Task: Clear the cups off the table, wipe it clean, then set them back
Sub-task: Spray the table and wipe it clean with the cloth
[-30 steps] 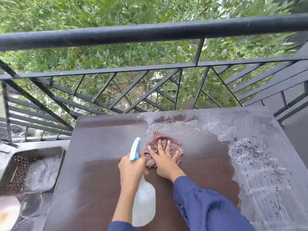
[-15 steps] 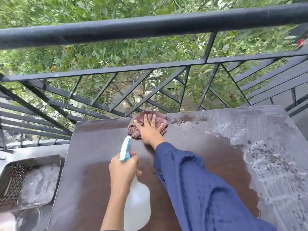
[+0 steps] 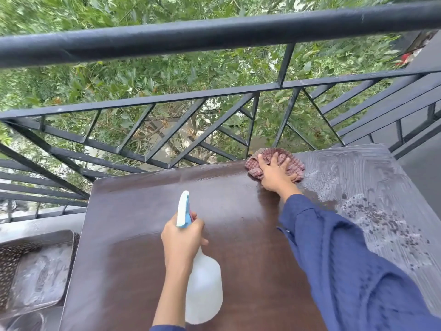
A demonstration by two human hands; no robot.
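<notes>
Right hand (image 3: 274, 177), fingers spread flat, presses the cloth (image 3: 292, 163) at the far edge of the table (image 3: 143, 211), where no cups stand; the suds (image 3: 372, 187) lie directly to its right, well apart from the left hand (image 3: 182, 240), which grips the bottle (image 3: 204, 295).

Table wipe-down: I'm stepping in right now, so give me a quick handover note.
Left hand grips the spray bottle above the table.
Right hand presses the checked cloth flat at the far edge.
No cups on the table.
Left and middle look wiped; the right side carries foam with dark specks.
Left to do: wipe that side, then set the cups back.
</notes>
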